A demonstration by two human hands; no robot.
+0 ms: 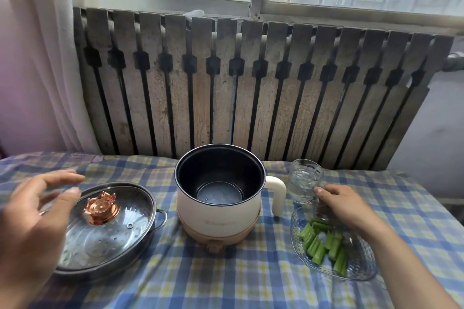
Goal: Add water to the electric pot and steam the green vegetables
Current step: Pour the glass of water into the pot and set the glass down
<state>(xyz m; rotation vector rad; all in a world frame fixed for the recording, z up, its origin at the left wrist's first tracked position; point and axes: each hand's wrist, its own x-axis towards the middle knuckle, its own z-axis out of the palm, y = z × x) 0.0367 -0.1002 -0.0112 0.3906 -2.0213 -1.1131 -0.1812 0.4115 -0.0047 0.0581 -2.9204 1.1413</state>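
Note:
A cream electric pot (218, 211) with a dark, uncovered inner bowl stands mid-table, handle pointing right. Right of it is a glass cup of water (302, 183); my right hand (344, 206) has its fingers on the cup's lower side. In front of the cup lies a clear glass dish (361, 266) holding several cut green vegetable sticks (324, 246). At the left, a glass lid with a copper crown knob (101, 207) rests on a perforated steamer tray (108, 241). My left hand (35, 223) hovers open above the lid's left side, holding nothing.
A blue and yellow checked cloth (226, 278) covers the table. A worn slatted radiator cover (251, 93) stands close behind the pot, under a window. A white curtain (37, 57) hangs at the left.

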